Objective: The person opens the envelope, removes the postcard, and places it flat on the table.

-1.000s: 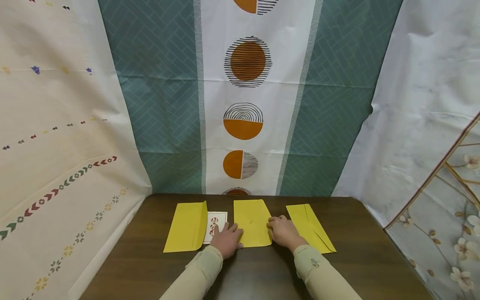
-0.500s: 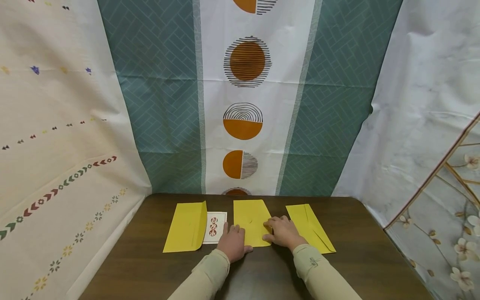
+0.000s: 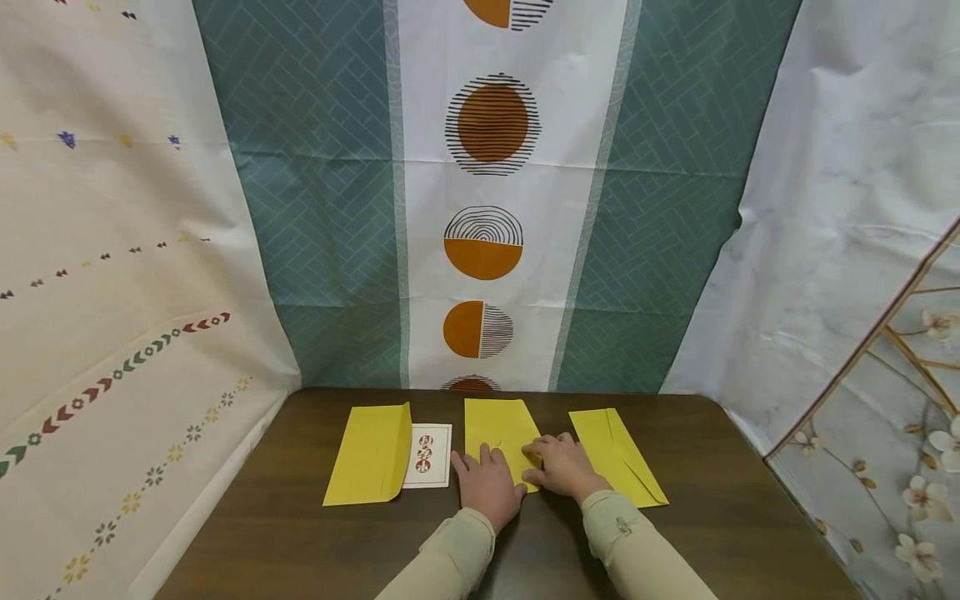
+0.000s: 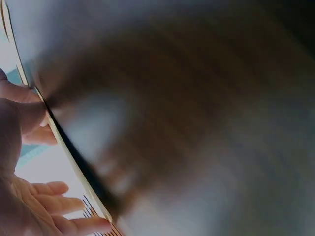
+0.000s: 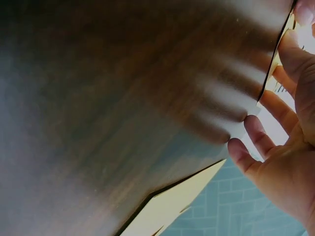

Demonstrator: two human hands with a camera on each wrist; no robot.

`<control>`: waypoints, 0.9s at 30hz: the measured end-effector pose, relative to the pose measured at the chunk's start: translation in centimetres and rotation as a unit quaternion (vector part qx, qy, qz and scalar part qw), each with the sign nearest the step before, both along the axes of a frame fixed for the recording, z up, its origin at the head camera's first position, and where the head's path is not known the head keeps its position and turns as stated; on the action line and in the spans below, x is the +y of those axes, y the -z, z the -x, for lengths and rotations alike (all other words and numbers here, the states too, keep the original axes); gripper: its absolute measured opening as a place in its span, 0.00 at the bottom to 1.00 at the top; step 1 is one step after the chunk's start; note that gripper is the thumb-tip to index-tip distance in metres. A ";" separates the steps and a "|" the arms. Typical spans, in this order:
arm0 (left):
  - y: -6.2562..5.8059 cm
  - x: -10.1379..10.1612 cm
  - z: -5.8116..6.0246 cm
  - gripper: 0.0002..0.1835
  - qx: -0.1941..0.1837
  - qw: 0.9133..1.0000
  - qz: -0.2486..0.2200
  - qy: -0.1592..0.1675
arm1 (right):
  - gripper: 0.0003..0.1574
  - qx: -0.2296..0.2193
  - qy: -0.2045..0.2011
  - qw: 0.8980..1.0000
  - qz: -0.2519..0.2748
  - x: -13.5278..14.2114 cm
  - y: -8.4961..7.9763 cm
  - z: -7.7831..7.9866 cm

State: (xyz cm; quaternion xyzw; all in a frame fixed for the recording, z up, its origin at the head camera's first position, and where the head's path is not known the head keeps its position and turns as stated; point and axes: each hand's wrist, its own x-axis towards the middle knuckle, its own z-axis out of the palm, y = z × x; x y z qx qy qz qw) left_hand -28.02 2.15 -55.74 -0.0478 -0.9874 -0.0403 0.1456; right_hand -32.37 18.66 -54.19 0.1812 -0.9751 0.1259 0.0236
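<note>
The middle envelope (image 3: 501, 422), yellow and flat on the table (image 3: 255, 542), lies under both hands. It looks like plain paper: very light, thin, easily bent and creased, and apt to slide on the smooth wood beneath it if pushed. The side edges seem the best place to take hold, with thumb below and fingertips above, or a flat palm could steady it; a hard pinch in the middle would likely crumple it.

The left hand (image 3: 489, 485) rests on the near left part of the middle envelope, its fingers stretched out and spread apart, the thumb reaching across the near edge. The right hand (image 3: 564, 467) lies at the envelope's right edge, fingers loosely bent and apart, the thumb by the near right corner; I cannot tell how firmly it presses.

Just left of the middle envelope is a white card (image 3: 427, 458) with red round print, and beyond it the left envelope (image 3: 362, 454); whether the card's left edge runs under that envelope's raised side, I cannot tell. To the right of the middle envelope lies the right envelope (image 3: 619, 458), tilted, with seams showing. Behind it hangs a patterned cloth (image 3: 337, 233).
</note>
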 end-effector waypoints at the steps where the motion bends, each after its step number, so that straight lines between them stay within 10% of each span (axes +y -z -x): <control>1: -0.1 0.3 0.0 0.41 -0.001 1.000 0.001 -0.006 | 0.29 0.000 0.000 1.000 0.000 0.0 0.0 0.0; 27: -0.1 2.0 1.4 0.40 -0.051 0.993 -0.061 -0.088 | 0.28 -0.037 0.013 0.999 0.006 -0.5 -0.7 0.9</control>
